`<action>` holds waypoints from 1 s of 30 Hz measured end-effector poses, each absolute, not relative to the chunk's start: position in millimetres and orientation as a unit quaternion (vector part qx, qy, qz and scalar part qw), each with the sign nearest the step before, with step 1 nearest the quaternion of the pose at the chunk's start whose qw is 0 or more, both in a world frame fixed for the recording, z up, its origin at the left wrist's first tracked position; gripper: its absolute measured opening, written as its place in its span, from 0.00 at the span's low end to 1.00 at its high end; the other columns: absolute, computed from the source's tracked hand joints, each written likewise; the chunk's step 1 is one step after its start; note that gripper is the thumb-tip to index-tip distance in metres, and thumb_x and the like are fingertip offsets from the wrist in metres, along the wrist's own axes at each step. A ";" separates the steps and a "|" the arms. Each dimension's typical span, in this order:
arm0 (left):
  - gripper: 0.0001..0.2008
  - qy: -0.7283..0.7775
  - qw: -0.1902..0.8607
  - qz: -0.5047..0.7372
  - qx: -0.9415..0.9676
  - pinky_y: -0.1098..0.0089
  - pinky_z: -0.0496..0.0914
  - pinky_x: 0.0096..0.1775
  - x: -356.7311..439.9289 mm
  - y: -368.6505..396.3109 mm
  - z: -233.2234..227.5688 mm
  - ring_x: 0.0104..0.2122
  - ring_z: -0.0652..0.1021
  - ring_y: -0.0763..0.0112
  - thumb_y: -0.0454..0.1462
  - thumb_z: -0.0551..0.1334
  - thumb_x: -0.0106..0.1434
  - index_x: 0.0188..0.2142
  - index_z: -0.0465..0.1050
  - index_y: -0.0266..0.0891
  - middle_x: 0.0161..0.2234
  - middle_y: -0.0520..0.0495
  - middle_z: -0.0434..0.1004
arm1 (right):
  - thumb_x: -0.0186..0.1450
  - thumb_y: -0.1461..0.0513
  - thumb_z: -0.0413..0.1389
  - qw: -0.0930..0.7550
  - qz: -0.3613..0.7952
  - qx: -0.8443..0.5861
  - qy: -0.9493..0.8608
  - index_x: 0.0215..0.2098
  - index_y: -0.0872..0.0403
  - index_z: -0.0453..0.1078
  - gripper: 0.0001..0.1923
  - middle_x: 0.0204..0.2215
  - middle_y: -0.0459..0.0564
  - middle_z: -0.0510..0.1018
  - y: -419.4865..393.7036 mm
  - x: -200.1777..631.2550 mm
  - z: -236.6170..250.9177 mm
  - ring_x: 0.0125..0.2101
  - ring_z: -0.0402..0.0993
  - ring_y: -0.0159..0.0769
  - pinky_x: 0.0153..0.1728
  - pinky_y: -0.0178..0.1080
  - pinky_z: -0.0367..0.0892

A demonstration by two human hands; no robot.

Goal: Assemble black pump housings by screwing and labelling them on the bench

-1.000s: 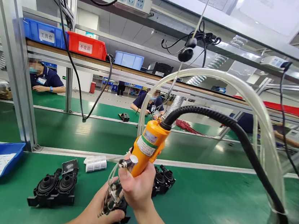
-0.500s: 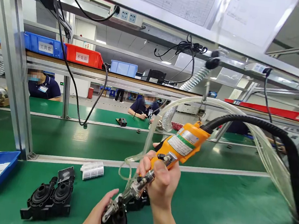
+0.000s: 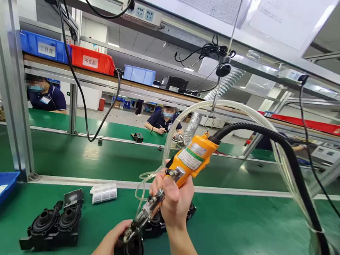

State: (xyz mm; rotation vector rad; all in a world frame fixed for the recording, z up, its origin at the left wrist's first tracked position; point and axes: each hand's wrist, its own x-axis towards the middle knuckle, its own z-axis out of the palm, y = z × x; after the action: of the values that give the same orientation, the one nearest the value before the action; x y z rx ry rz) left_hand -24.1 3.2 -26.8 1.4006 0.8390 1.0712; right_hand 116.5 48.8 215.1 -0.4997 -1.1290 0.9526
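My right hand (image 3: 176, 198) is wrapped round an orange power screwdriver (image 3: 191, 157), which hangs from a hook and trails a thick black cable and clear hoses. Its metal nose slants down to the left. The tip meets a black plastic pump housing (image 3: 134, 250) at the bottom of the view. Around the left side of that housing curls my left hand (image 3: 108, 246), thumb in front and fingers behind. Behind the tool's nose lies another black housing (image 3: 154, 227), partly hidden by my right hand. To the left rests a black double pump housing (image 3: 52, 225).
On the green bench a label roll (image 3: 103, 193) lies behind the double housing. A blue tray (image 3: 0, 199) with white slips is at far left. A metal post (image 3: 13, 67) rises beside it. Cables hang from the frame. Two people sit across the bench.
My right hand and the screwdriver have shifted left, and the tool stands a little steeper. Its tip stays at the housing, which my left hand still holds.
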 end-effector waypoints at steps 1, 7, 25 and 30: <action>0.55 0.354 0.564 0.454 0.593 0.52 0.67 0.62 -23.8 2.9 -24.3 0.58 0.74 0.43 0.54 0.80 0.48 0.70 0.61 0.42 0.62 0.39 0.73 | 0.55 0.52 0.69 0.710 0.424 -0.227 -0.514 0.46 0.49 0.64 0.27 0.21 0.36 0.69 49.1 115.9 214.0 0.16 0.60 0.28 0.18 0.34 0.65; 0.44 0.356 0.552 0.449 0.606 0.54 0.71 0.57 -22.6 -4.4 9.7 0.49 0.78 0.50 0.54 0.79 0.50 0.62 0.71 0.40 0.46 0.44 0.82 | 0.53 0.56 0.68 0.691 0.365 -0.247 -0.572 0.36 0.50 0.65 0.19 0.21 0.37 0.67 37.5 94.2 214.1 0.17 0.60 0.27 0.16 0.32 0.61; 0.50 0.383 0.526 0.491 0.579 0.59 0.72 0.53 -32.1 -0.1 -4.6 0.47 0.78 0.54 0.51 0.77 0.52 0.69 0.61 0.44 0.54 0.41 0.71 | 0.51 0.58 0.66 0.730 0.255 -0.260 -0.578 0.34 0.50 0.65 0.17 0.19 0.39 0.69 41.7 106.8 219.2 0.14 0.63 0.30 0.13 0.33 0.63; 0.46 0.423 0.475 0.527 0.564 0.62 0.72 0.52 -42.3 11.0 4.8 0.45 0.77 0.60 0.51 0.72 0.59 0.72 0.55 0.47 0.48 0.46 0.66 | 0.52 0.57 0.68 0.759 0.183 -0.280 -0.558 0.33 0.51 0.67 0.16 0.20 0.42 0.72 52.1 142.3 222.2 0.16 0.68 0.34 0.17 0.37 0.69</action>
State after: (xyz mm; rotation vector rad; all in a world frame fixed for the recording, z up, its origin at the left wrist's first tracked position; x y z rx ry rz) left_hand -42.3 11.0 4.8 1.3794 1.0336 1.2884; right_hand 142.3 52.1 222.2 -0.6091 -1.2154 0.3986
